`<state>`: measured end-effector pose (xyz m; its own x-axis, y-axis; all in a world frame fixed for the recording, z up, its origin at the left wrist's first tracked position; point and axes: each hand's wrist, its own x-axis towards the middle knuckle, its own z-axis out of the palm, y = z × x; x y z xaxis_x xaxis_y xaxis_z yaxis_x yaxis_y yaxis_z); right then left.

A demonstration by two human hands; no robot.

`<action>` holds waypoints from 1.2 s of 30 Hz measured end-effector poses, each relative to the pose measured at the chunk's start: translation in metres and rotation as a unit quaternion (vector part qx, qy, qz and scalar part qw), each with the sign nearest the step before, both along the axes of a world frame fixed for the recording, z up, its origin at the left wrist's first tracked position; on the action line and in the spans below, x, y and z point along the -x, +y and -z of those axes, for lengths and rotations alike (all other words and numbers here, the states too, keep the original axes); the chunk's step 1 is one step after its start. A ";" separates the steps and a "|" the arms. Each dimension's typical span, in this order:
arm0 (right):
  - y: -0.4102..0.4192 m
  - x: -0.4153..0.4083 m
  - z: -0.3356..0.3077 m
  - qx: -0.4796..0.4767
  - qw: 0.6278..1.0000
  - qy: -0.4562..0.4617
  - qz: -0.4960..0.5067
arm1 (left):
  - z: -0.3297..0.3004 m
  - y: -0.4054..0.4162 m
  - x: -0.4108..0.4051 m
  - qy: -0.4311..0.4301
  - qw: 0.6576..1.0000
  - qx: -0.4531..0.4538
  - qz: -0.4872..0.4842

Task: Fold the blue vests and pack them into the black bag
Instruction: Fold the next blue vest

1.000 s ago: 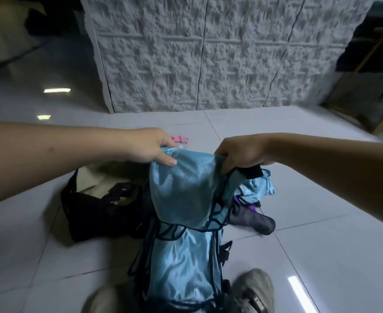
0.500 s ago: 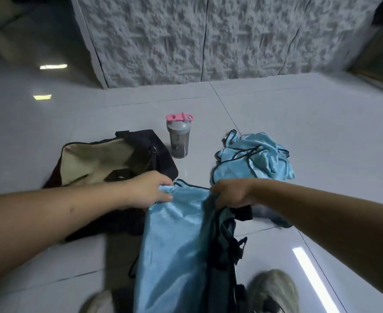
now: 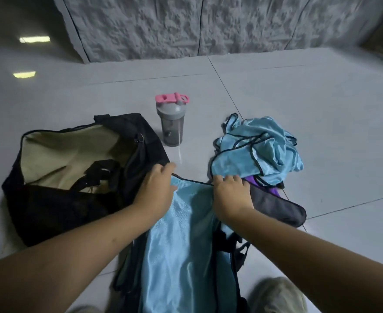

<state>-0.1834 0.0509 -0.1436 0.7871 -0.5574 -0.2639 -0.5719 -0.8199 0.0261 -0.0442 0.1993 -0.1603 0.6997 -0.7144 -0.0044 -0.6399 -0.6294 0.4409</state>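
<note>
Blue vest (image 3: 181, 233) centre frame: thin, limp, slippery-looking; left hand (image 3: 156, 188) and right hand (image 3: 230, 195) seemingly pinch top corners; best hold there.

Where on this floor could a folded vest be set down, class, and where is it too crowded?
Free: the tiles between the shaker bottle and the stone wall, and the floor right of the crumpled vests. Crowded: the strip between the black bag and those vests, taken up by the bottle, both hands and the spread vest.
</note>
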 end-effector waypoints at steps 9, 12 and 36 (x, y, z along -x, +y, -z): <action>0.090 0.074 0.086 -0.005 0.973 -0.136 -0.188 | 0.064 0.089 0.092 -0.132 0.962 -0.176 0.163; 0.089 0.075 0.100 -0.017 0.982 -0.108 -0.156 | 0.080 0.087 0.085 -0.112 0.962 -0.188 0.165; -0.027 0.013 0.039 -0.117 0.948 -0.278 -0.102 | 0.073 0.001 0.065 -0.269 0.957 -0.051 0.099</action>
<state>-0.1967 0.0236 -0.1821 0.9261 -0.3559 0.1251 -0.2729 -0.8609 -0.4293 -0.1088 0.2000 -0.2336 0.4709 -0.8485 0.2415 -0.8682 -0.4942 -0.0435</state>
